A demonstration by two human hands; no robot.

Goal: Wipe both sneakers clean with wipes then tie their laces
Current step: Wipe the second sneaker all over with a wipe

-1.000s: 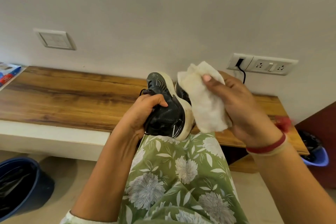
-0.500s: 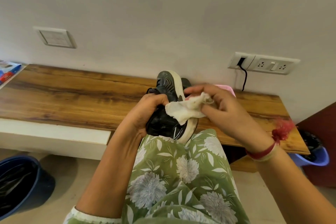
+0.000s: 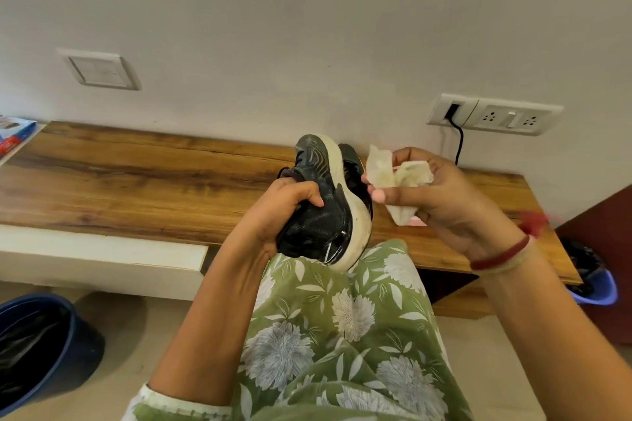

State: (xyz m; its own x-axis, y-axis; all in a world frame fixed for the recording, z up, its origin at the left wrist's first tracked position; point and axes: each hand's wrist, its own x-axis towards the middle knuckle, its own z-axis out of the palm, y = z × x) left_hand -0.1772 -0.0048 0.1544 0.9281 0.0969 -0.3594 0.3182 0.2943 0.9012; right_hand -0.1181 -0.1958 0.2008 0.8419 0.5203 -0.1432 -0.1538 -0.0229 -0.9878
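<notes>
My left hand [image 3: 284,212] grips a black sneaker [image 3: 321,215] with a whitish sole by its upper, heel resting on my knee in green floral cloth [image 3: 345,314]. The sole edge faces right and up. My right hand [image 3: 441,202] holds a crumpled, soiled white wipe [image 3: 400,178] just to the right of the sole, a small gap between them. A second dark sneaker [image 3: 352,164] shows partly behind the first, on the wooden bench [image 3: 136,178].
A pink object [image 3: 418,221] peeks out below the wipe on the bench. A dark blue bin [image 3: 44,349] stands on the floor at lower left, a light blue bin [image 3: 598,287] at right. A wall socket with a black cord [image 3: 460,143] sits behind my right hand.
My right hand pressed the wipe against the sneaker's sole half a second ago, then drew it back to the right, bunched up. My left hand kept its grip on the sneaker.
</notes>
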